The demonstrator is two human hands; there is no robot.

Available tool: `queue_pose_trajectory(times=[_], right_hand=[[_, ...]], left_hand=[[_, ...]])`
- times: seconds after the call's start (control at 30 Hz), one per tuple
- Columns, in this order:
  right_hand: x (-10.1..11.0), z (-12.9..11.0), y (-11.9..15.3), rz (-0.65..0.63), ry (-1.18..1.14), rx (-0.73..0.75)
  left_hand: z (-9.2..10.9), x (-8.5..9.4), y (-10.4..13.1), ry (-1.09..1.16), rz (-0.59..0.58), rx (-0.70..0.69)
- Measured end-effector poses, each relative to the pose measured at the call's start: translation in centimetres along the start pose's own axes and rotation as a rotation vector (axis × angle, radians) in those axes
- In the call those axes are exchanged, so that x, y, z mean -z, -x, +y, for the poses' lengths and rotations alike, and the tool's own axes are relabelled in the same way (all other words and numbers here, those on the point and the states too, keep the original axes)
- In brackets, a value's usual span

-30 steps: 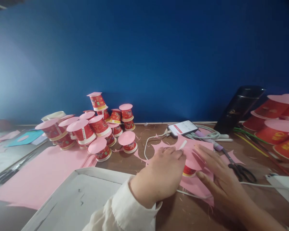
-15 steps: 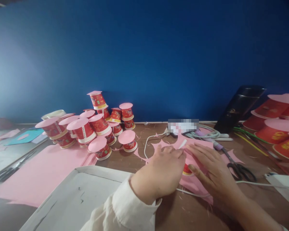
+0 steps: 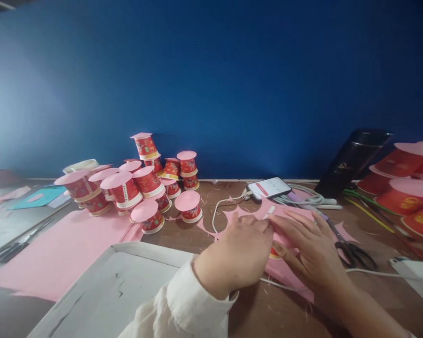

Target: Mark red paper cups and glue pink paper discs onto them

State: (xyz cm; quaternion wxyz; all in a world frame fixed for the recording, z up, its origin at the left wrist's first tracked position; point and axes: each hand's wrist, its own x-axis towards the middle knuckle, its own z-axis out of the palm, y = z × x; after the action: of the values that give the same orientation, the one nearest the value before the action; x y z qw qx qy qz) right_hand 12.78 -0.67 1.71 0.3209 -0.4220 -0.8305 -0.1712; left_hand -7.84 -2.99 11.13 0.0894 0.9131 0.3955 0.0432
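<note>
A red paper cup (image 3: 275,254) with a yellow band stands mostly hidden between my hands, over pink paper offcuts (image 3: 289,273). My left hand (image 3: 238,251) curls closed over the cup's left side, its fingertips out of sight. From the right, my right hand (image 3: 312,251) reaches around it, thumb at the near side and fingers stretched along the far side. A small white stick-like piece (image 3: 270,210) lies just beyond the fingers. Whether a pink disc tops this cup is hidden by the hands.
Red cups topped with pink discs (image 3: 121,190) stand stacked at left, more cups (image 3: 407,195) at right. Pink sheets (image 3: 66,256) and a white box lid (image 3: 127,291) lie left. Nearby are a phone (image 3: 269,188), scissors (image 3: 354,253), black flask (image 3: 352,162) and white cable (image 3: 215,213).
My right fingers have shifted slightly, covering more of the cup. The left hand stays almost in place, and the whole view has drifted a little.
</note>
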Motion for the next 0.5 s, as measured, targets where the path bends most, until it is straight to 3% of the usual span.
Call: queue_pose_trajectory(times=[0.5], right_hand=[[-0.14, -0.04, -0.22, -0.007, -0.016, -0.021]], left_hand=[[-0.57, -0.80, -0.17, 0.027, 0.062, -0.025]])
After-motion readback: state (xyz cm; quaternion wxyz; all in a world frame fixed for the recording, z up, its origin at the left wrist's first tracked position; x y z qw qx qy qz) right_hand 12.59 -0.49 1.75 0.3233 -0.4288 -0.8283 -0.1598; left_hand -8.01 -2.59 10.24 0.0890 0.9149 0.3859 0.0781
